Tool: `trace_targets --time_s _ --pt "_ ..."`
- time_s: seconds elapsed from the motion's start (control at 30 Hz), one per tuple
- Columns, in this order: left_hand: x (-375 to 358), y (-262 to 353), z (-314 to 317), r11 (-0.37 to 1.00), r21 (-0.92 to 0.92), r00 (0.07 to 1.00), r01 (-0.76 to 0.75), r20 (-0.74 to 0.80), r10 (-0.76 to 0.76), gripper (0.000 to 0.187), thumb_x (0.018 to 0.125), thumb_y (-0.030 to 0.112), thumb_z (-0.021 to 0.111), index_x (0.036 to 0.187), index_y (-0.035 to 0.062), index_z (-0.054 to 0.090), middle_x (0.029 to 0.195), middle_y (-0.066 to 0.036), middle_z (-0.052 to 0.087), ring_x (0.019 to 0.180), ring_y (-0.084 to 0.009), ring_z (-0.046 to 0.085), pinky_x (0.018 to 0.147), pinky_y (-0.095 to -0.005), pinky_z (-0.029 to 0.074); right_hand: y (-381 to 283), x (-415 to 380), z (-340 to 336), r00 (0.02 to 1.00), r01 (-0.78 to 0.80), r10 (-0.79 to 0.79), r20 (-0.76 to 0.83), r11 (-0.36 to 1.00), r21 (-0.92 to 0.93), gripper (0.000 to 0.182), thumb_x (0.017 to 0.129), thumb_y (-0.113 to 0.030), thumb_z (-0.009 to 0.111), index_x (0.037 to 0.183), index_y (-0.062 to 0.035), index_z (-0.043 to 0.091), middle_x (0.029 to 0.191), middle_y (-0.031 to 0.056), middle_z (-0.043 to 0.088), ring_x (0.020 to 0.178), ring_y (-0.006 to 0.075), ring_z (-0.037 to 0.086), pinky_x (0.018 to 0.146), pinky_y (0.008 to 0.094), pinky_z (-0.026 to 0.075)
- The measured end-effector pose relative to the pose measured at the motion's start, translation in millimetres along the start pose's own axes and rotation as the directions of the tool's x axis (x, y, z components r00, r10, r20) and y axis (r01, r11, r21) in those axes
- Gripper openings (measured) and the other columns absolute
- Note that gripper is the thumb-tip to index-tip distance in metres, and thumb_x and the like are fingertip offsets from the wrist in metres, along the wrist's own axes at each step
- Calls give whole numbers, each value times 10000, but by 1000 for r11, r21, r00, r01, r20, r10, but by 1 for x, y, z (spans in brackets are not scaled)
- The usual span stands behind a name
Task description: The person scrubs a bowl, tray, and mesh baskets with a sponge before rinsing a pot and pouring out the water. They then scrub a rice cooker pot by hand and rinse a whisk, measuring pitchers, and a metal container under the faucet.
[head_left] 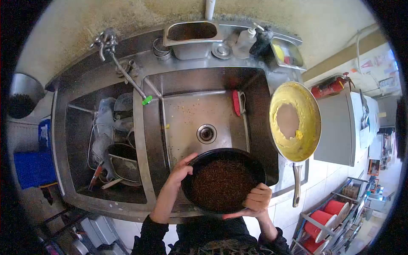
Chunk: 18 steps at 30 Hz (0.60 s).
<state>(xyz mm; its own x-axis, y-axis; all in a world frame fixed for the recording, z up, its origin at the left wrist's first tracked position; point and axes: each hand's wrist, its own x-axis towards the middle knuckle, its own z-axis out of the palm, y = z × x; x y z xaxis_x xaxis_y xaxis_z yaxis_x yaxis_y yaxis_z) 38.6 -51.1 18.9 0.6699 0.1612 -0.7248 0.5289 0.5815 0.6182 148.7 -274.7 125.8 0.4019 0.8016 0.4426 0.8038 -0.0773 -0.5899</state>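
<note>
A round black pan with a dark brown, speckled inside is held over the front edge of the right sink basin. My left hand grips its left rim, thumb on the inner side and fingers behind. At the lower right, my right hand is closed around the rim, fingers curled over the edge and thumb stretched along the outside. Above the pan in this view is the round drain, with small crumbs scattered on the basin floor.
A frying pan coated in yellow residue sits right of the basin. A red scrubbing brush lies at the basin's right wall. The faucet reaches over the divider. Several dishes fill the left basin. A steel container stands behind.
</note>
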Motion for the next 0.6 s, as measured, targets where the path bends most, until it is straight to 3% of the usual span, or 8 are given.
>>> trace_targets --time_s 0.23,0.37,0.47,0.6 --pt "10 14 -6 993 -118 999 -16 42 21 702 533 -62 382 1224 54 434 1058 -72 548 909 -147 527 785 -220 406 14 12 5 998 59 -59 -2 998 -8 472 374 -435 757 430 -143 390 416 -49 269 361 103 301 411 246 192" --pt "20 13 -12 999 -21 999 -49 21 49 703 534 -59 382 1224 62 436 1063 -71 548 905 -148 527 794 -219 401 13 36 2 999 39 -39 -34 999 15 523 373 -405 767 422 -152 312 424 -46 275 374 105 290 416 248 166" --pt "22 15 -12 1000 -11 1000 -24 1 24 690 538 -57 386 1216 56 443 1062 -69 548 898 -146 527 790 -221 402 15 32 8 1000 -16 16 -24 1000 -11 520 363 -457 782 425 -144 370 409 -55 281 358 99 297 412 246 193" --pt "17 27 -6 996 -85 1000 14 3 -13 670 544 -59 385 1203 47 450 1047 -69 553 886 -148 536 758 -236 426 16 38 10 997 -56 56 -44 998 -7 636 401 -513 781 383 -161 252 391 -64 238 354 91 243 414 245 151"
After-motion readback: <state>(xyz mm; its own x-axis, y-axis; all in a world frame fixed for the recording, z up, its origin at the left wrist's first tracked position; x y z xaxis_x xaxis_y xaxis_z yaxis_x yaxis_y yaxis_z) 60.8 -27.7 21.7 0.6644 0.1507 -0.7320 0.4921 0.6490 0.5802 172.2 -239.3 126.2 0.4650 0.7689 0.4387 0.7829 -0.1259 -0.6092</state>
